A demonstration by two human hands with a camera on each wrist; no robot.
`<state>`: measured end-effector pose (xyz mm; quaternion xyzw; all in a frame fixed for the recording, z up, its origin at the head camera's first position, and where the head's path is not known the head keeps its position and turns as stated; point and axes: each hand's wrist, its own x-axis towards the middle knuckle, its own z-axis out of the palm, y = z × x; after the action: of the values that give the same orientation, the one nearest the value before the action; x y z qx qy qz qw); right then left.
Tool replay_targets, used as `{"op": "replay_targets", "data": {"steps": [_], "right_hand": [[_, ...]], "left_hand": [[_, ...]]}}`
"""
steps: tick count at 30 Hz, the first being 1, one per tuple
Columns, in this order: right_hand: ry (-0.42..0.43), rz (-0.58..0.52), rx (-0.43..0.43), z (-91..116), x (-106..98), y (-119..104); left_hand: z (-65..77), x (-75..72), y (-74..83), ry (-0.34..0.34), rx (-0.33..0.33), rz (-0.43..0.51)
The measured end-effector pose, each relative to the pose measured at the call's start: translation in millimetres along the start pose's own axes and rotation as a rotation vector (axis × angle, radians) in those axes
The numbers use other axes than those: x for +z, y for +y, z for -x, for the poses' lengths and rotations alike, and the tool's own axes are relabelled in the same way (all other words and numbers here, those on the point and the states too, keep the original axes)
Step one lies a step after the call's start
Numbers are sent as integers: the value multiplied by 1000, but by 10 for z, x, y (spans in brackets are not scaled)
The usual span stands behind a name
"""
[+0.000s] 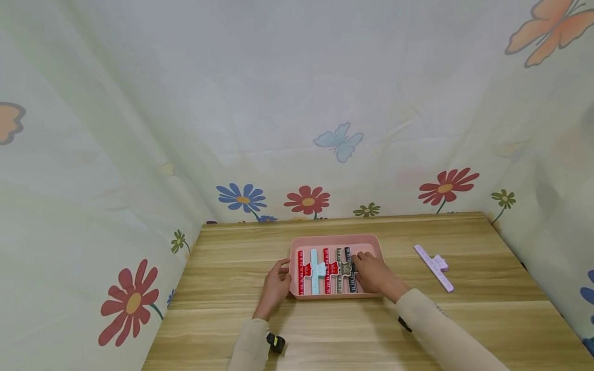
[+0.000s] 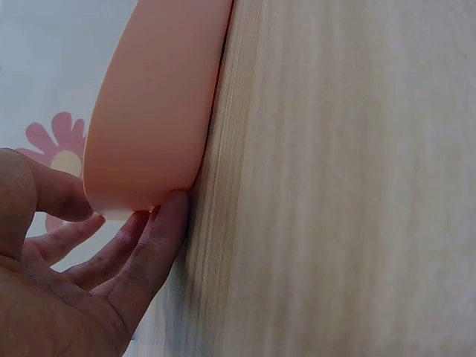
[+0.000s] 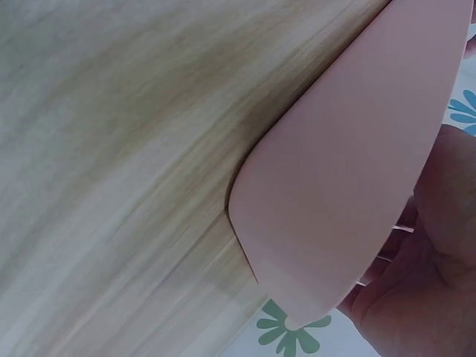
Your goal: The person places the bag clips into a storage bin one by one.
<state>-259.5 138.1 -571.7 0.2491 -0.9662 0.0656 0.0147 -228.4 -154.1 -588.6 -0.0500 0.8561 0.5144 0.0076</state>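
Observation:
In the head view a shallow pink tray [image 1: 334, 240] holds a row of long plastic clips. From left to right lie a red clip [image 1: 300, 273], a light blue clip [image 1: 315, 273], a second red clip [image 1: 327, 278], a grey-brown clip [image 1: 339, 281] and a black clip [image 1: 352, 286]. My right hand [image 1: 373, 272] reaches over the tray's right wall, its fingers curled at the black clip's handle; the right wrist view hides that contact behind the wall. My left hand [image 2: 82, 275] touches the tray's left end from outside with extended fingers, thumb at the rim.
A lilac clip [image 1: 433, 268] lies on the wooden table [image 1: 241, 257] to the right of the tray. Behind the table and at both sides hangs a pale cloth [image 1: 278, 103] printed with flowers and butterflies.

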Motion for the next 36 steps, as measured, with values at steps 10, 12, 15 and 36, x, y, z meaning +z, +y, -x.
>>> {"op": "replay_targets", "data": {"steps": [10, 12, 15, 36], "right_hand": [[-15, -25, 26, 86, -141, 12], [-13, -15, 35, 110, -169, 18], [-4, 2, 45, 143, -200, 30], [69, 35, 61, 354, -367, 233]], "left_hand": [[-8, 3, -8, -3, 6, -1], [-7, 0, -4, -2, 7, -1], [-4, -1, 3, -2, 5, -5], [-2, 13, -13, 15, 35, -16]]}}
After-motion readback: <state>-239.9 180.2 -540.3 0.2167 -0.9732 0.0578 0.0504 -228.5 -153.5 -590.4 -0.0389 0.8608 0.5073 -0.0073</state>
